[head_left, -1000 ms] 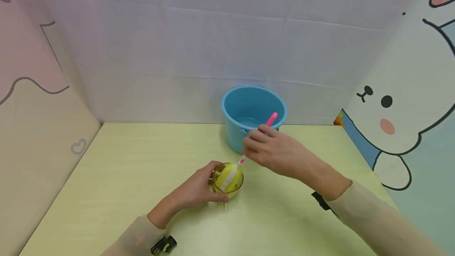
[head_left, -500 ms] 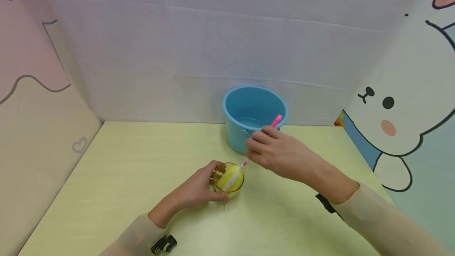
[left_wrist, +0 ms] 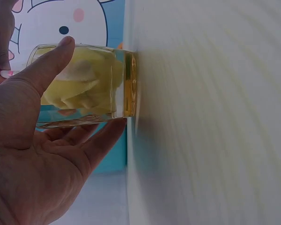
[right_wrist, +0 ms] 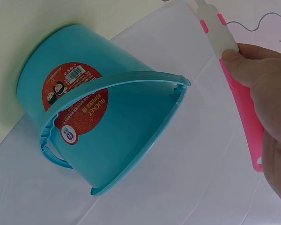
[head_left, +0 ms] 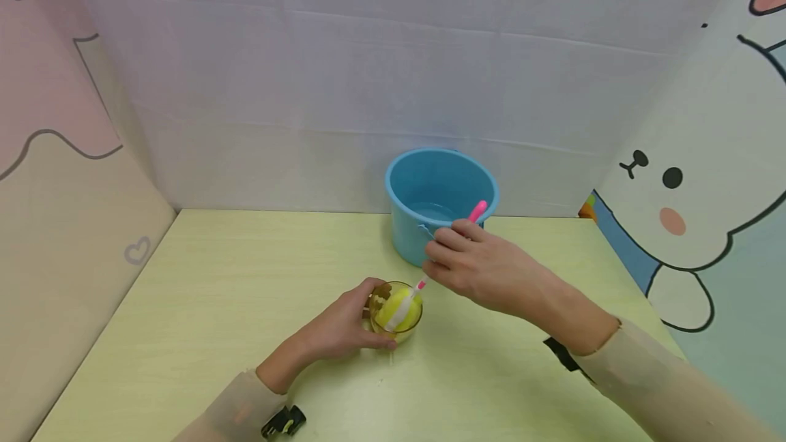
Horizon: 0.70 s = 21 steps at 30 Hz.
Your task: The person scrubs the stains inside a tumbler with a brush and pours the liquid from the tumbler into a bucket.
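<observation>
A clear amber-tinted glass stands upright on the table. My left hand grips it from the left, thumb on the near side and fingers round the far side. Inside the glass sits the yellow and white sponge head of a cup brush, also visible through the wall of the glass in the left wrist view. My right hand holds the brush by its pink handle, which slants up and right. In the right wrist view the thumb presses on the white part of the handle; the sponge is out of frame there.
A light blue bucket with a handle stands behind the hands, against the white cloth backdrop. Its side carries a red label. Printed cartoon panels rise on both sides of the pale yellow table.
My right hand and the brush have shifted slightly right, with the sponge still inside the glass. The left hand keeps its grip, and the glass has barely moved.
</observation>
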Motion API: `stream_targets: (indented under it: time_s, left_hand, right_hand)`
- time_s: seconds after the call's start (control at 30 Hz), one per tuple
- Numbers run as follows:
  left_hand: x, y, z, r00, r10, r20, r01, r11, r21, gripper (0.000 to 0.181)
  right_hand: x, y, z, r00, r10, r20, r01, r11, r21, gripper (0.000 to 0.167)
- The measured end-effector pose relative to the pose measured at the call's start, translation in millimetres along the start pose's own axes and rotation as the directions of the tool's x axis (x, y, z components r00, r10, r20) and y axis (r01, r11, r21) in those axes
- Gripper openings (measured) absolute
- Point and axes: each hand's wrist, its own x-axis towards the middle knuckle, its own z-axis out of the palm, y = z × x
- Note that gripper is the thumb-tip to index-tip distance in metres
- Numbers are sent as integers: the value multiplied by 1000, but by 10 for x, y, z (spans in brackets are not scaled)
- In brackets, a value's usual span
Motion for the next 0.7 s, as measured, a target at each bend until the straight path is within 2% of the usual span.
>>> stream_targets:
  time_s: [0.5,0.7]
  left_hand:
    - [-1,-9,-4,1000,3,4,-3,1000,7,87]
    - [1,-13,-4,1000,7,13,-7,1000,-15,88]
  right_hand:
    - [62,3,31,1000,-3,18,3,1000,-16,37]
    - [76,8,18,999,13,45,-12,1000,-26,44]
